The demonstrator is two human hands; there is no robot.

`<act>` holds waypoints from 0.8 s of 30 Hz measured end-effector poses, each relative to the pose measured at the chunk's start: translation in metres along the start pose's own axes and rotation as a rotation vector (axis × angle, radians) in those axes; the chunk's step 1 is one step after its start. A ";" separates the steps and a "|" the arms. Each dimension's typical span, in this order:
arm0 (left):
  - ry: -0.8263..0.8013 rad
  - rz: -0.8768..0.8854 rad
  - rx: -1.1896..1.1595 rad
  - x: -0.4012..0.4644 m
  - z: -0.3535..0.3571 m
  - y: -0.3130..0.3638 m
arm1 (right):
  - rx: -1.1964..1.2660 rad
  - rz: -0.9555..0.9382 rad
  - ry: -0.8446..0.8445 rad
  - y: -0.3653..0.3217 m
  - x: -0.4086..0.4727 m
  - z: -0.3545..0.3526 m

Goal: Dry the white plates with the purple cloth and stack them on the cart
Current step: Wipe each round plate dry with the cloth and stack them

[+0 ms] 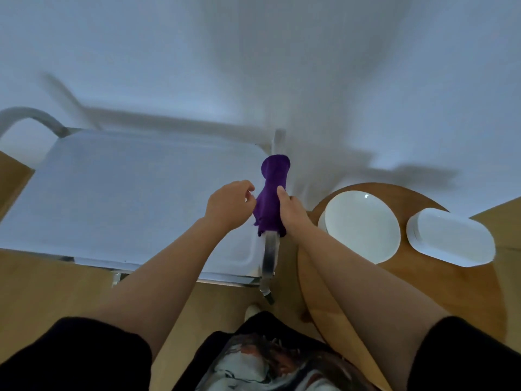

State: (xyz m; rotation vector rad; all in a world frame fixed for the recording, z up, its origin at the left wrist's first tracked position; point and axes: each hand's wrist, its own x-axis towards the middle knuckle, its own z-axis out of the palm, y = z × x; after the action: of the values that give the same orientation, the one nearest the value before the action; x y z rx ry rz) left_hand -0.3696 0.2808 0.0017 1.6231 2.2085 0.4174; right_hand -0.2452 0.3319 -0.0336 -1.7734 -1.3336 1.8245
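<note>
Hands (229, 204) (293, 208) both seemingly pinch purple cloth (272, 193) on cart (141, 198) handle; plates (363, 224) on table (451, 283).

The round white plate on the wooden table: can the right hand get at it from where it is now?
Probably yes. The right hand grips the purple cloth draped over the cart handle, and the round white plate lies just to its right on the wooden table, with nothing between them.
</note>
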 end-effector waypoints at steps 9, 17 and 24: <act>-0.089 0.064 -0.015 0.029 0.002 -0.011 | 0.191 0.187 0.047 -0.015 0.010 -0.006; 0.008 0.006 -0.130 0.047 -0.003 0.001 | 0.138 0.055 0.090 -0.025 0.002 -0.018; 0.007 0.112 -0.277 0.055 0.005 0.021 | 0.122 -0.178 0.156 -0.044 -0.020 -0.044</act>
State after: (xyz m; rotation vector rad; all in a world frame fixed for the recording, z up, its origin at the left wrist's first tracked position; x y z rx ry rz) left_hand -0.3644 0.3392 0.0002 1.5975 1.9672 0.7264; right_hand -0.2186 0.3594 0.0194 -1.6406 -1.2487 1.6025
